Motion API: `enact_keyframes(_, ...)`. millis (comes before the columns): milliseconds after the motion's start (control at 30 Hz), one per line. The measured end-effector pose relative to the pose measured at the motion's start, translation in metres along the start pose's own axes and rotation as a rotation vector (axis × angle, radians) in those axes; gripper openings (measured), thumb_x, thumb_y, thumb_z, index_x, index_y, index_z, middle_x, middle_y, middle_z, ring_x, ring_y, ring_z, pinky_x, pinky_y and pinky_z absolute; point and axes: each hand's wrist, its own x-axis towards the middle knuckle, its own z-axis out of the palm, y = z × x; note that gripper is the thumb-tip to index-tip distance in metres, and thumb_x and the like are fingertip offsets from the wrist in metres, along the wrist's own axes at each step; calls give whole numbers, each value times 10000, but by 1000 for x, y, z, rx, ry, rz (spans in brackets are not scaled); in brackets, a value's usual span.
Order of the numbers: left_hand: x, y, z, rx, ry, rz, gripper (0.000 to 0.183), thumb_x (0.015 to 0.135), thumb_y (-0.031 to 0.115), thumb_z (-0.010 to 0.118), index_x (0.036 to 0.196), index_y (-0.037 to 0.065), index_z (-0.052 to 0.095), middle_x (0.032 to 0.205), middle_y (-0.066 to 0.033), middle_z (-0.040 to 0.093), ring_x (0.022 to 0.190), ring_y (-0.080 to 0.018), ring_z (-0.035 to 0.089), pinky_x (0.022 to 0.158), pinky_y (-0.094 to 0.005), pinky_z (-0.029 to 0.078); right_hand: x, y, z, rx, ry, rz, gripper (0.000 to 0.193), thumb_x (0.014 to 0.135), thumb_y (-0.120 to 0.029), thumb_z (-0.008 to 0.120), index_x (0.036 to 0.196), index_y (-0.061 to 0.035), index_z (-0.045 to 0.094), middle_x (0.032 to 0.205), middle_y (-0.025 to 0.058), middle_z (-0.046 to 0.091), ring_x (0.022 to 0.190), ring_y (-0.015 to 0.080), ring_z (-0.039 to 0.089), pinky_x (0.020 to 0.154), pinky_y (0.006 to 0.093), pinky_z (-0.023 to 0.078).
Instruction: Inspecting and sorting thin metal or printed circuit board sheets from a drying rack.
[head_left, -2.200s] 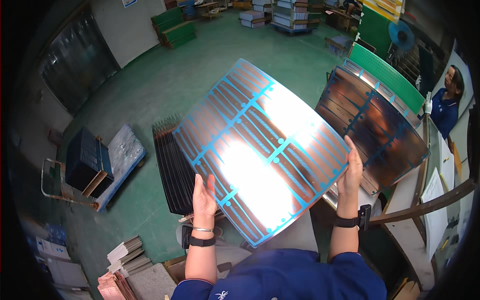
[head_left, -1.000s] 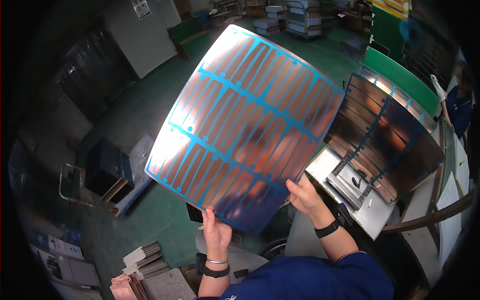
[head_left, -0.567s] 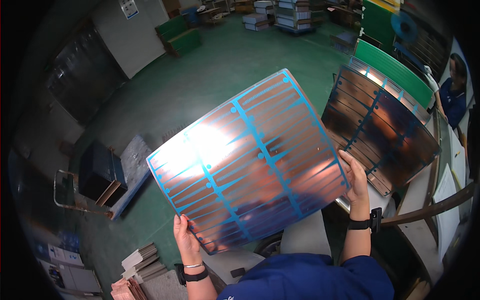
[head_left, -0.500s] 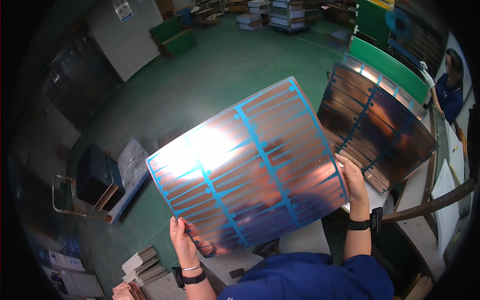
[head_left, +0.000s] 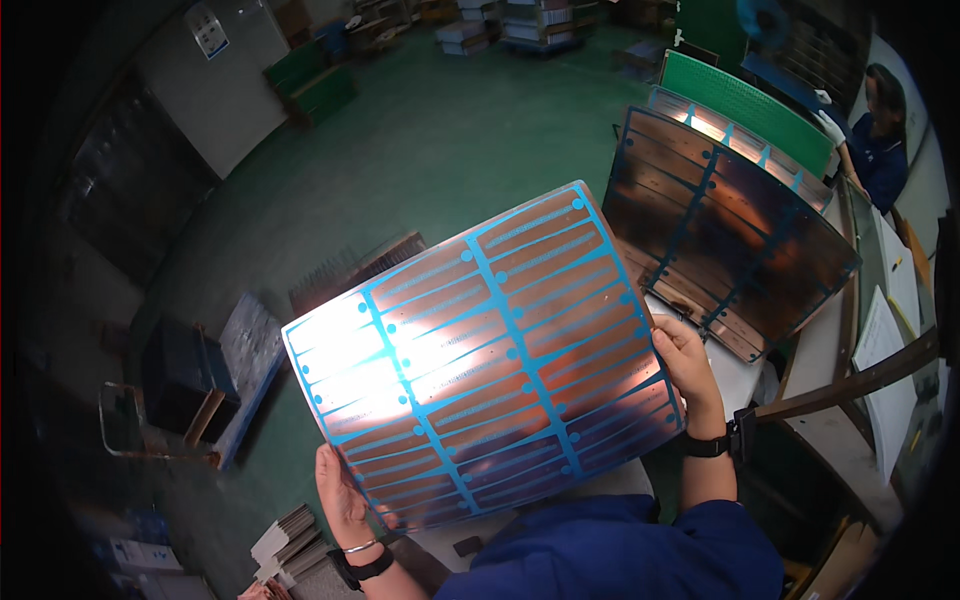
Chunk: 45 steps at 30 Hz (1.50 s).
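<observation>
- Holding one copper-and-blue panel [head_left: 480,370] in both hands, tilted, in front of the torso, clear of the floor.
- Left hand [head_left: 342,497]: partly closed at the panel's lower left edge; some fingers hidden behind it.
- Right hand [head_left: 688,362]: closed on the right edge, thumb at the near face, fingers out of sight behind.
- Change: a second ago the panel was up high, its two inner bands slanting across; now it's lower and those bands run top to bottom. Grips have moved out to opposite edges.
- Since half a second ago: small shift only; glare sits at the upper left.
- Meaning, my read: turning and handling of this panel is under way; it's not set down.
- Wrists: 2 black straps, 1 bracelet [head_left: 360,546] on the left.
- Right, just beyond: 1 propped panel [head_left: 740,235], at least 1 more behind, then 1 green board [head_left: 745,105].
- Behind the panel's top edge: 1 rack [head_left: 340,280], partly hidden.
- Far left: 1 cart [head_left: 250,370], 1 dark stack [head_left: 185,370].
- Lower left: pale sheets [head_left: 285,540], count unclear.
- Far right: 1 co-worker [head_left: 880,170], 1 glove seen.
</observation>
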Motion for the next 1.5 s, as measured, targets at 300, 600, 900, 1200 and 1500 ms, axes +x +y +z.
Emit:
enact_keyframes(300,6,41,2,55,-39,330,122,901,173,585,893,73,517,822,27,569,749,-51,523,725,-216,456,24,-9,9,4,45,-230,217,934,-129,504,1119,-16,526,991,19,591,913,98,552,844,248,431)
enact_keyframes(600,19,26,25,-233,-222,497,188,922,86,432,1085,60,522,1318,-147,461,1176,-244,486,933,-408,476,56,54,14,176,-82,-471,271,895,-274,561,1066,-76,490,1439,155,278,1277,270,354,1013,385,342)
enact_keyframes(900,40,38,33,-602,-261,-16,341,933,259,452,1211,66,495,1217,-152,545,1106,-241,537,932,-410,462,27,10,37,614,84,88,323,974,-240,395,1220,-41,460,1223,130,511,975,157,568,796,278,487)
enact_keyframes(1200,2,-26,7,-591,-253,-15,380,946,314,445,1233,67,479,1246,-148,522,1140,-241,510,969,-426,430,31,38,47,514,-38,183,309,961,-260,432,698,-108,487,633,-30,484,539,54,459,485,185,349)
enact_keyframes(1500,-61,-54,86,-399,-151,-120,424,927,276,525,1295,93,418,1249,-52,503,1185,-188,455,1016,-408,369,11,65,97,906,-181,224,258,906,-113,537,1160,-66,534,1093,42,603,1046,187,567,903,375,469)
